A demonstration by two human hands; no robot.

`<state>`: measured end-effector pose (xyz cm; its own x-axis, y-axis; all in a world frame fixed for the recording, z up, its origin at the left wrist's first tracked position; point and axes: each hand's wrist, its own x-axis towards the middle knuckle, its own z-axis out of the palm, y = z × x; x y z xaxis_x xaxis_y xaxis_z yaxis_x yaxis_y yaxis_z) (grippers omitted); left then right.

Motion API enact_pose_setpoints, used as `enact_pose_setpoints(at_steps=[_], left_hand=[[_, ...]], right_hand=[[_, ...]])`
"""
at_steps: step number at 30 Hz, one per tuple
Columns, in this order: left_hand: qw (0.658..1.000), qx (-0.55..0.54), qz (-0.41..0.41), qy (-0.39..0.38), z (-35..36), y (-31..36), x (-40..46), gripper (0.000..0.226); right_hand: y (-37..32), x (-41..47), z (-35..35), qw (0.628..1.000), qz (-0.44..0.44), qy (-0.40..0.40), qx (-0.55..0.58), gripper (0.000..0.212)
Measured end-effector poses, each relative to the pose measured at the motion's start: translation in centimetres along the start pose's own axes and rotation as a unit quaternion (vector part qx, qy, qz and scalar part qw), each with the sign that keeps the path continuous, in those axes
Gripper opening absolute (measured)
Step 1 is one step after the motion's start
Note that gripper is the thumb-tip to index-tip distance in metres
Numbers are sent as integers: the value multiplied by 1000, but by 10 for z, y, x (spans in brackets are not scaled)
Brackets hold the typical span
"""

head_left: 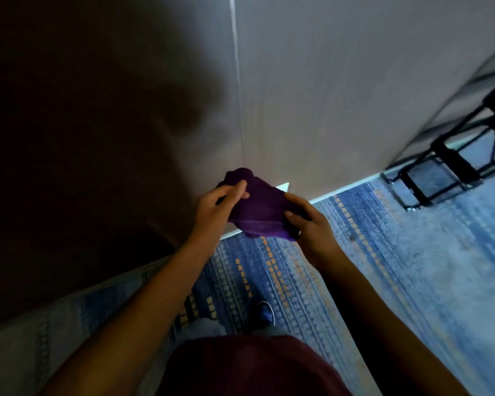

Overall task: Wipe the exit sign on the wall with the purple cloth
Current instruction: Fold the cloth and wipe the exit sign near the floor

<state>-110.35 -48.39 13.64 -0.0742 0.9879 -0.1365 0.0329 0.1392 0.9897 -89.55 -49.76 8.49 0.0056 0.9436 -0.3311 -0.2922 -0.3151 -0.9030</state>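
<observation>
I hold a bunched purple cloth (257, 205) in front of me with both hands, low before a grey wall (340, 81). My left hand (216, 207) pinches its upper left part between thumb and fingers. My right hand (309, 221) grips its lower right edge. No exit sign is in view.
A thin vertical seam (236, 81) runs down the wall, and a dark shadow covers its left side. A white baseboard (343, 192) meets a blue patterned carpet (383, 267). Black metal furniture legs (446, 170) stand at the right. My shoe (263, 312) shows below.
</observation>
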Motion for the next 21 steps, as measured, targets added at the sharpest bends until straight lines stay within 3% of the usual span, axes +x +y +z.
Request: enact_pose_setpoints(at_steps=[4, 12, 18, 21], left_hand=[[1000, -2, -22, -6, 8, -4, 37, 49], [979, 90, -6, -181, 0, -7, 88, 48], [949, 121, -14, -291, -19, -15, 94, 53], [934, 125, -36, -332, -28, -15, 85, 58]], right_hand=[[6, -2, 4, 997, 18, 69, 20, 38], [21, -9, 40, 947, -40, 287, -136, 51], [40, -17, 102, 943, -48, 327, -21, 48], [51, -23, 125, 954, -52, 296, 9, 61]])
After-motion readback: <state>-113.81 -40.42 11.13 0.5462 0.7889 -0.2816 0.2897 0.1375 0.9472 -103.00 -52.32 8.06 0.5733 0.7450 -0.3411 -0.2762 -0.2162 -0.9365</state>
